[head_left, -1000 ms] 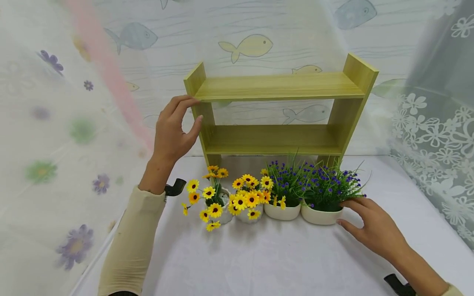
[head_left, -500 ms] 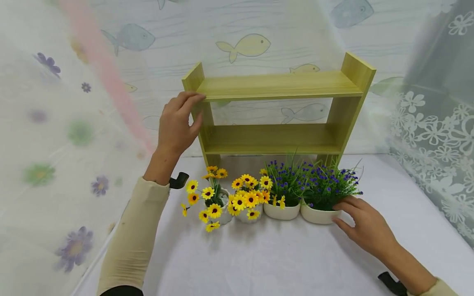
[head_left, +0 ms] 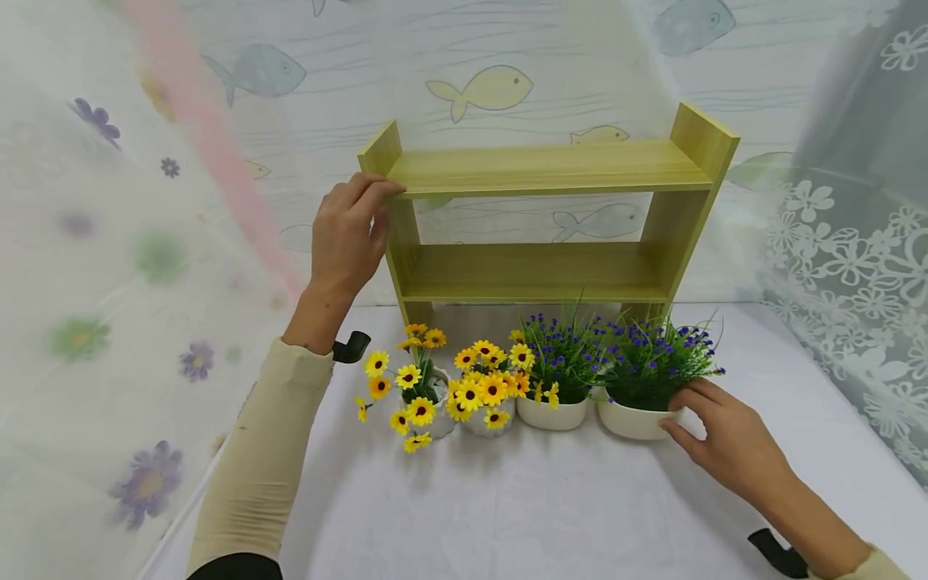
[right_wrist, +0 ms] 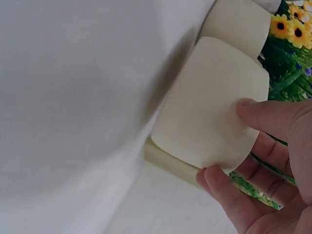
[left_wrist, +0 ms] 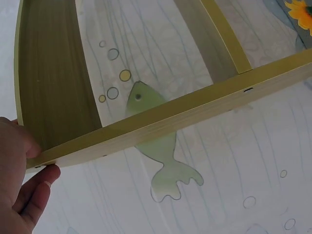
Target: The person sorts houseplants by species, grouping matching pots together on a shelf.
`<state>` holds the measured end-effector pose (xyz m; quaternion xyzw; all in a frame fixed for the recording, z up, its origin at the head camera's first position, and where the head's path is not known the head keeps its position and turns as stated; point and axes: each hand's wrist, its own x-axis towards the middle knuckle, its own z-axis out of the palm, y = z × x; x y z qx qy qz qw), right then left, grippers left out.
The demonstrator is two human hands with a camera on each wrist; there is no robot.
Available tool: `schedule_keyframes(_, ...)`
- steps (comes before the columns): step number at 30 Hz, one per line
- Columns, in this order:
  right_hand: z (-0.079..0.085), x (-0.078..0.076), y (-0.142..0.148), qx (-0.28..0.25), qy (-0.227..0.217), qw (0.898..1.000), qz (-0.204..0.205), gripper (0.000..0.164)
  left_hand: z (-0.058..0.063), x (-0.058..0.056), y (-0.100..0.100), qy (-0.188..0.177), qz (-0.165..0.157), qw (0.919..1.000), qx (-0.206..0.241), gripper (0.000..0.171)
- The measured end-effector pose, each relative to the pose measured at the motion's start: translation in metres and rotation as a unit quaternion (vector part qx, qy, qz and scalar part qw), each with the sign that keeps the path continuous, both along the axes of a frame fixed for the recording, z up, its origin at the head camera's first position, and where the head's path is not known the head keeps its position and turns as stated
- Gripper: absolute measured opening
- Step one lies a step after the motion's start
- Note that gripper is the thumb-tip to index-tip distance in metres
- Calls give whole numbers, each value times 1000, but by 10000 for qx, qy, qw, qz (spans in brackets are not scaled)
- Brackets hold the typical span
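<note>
Flowerpots (head_left: pixel 553 416) block the shelf (head_left: pixel 536 272) below, leaving room above.

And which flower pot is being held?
The rightmost pot, with purple flowers: the right hand grips it. No hand touches the other three.

1. Counter (head_left: pixel 493 507), covered with smooth white cloth.
2. First flowerpot (head_left: pixel 439 424), at the left end of the row: white, upright, with yellow and orange daisy-like blooms spreading outward.
3. Second flowerpot (head_left: pixel 487 424), just beside it: white, with a denser cluster of yellow, dark-centred blooms.
4. Third flowerpot (head_left: pixel 553 416): cream, rounded, with small purple flowers among grassy leaves.
5. Backdrop (head_left: pixel 362 48): white sheet with fine wavy lines, a yellow fish print (head_left: pixel 493 87) and a blue-grey fish print (head_left: pixel 270 70).
6. Left curtain (head_left: pixel 43 266): pale, with purple and green flower prints, some blurred; a pink band (head_left: pixel 210 145) runs diagonally beside it.
7. Right curtain (head_left: pixel 855 121): grey, sheer, patterned with white flowers.
</note>
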<state>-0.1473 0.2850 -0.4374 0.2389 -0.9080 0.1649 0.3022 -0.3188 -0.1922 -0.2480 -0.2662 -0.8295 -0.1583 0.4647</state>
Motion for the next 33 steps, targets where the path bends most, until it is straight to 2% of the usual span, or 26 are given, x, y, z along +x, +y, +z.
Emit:
schedule_keyframes(6, 10, 3, 12, 13, 100, 9999, -128, 38, 0, -1, 2, 59, 76, 9999, 36, 32)
schedule_keyframes(10, 20, 4, 19, -34, 270, 9995, -146, 26, -1, -2, 4, 132, 110, 9998, 89, 33)
schedule_keyframes(15, 35, 5, 23, -108, 528, 9985, -139, 67, -1, -2, 5, 183, 185, 9996, 113, 31)
schedule_keyframes(22, 60, 6, 28, -9, 670, 9974, -248, 71, -2, -1, 7, 156, 333, 9991, 201, 28)
schedule_keyframes(33, 110, 7, 28, 325, 790, 9960, -272, 75, -2, 1, 9, 106, 297, 9991, 284, 29)
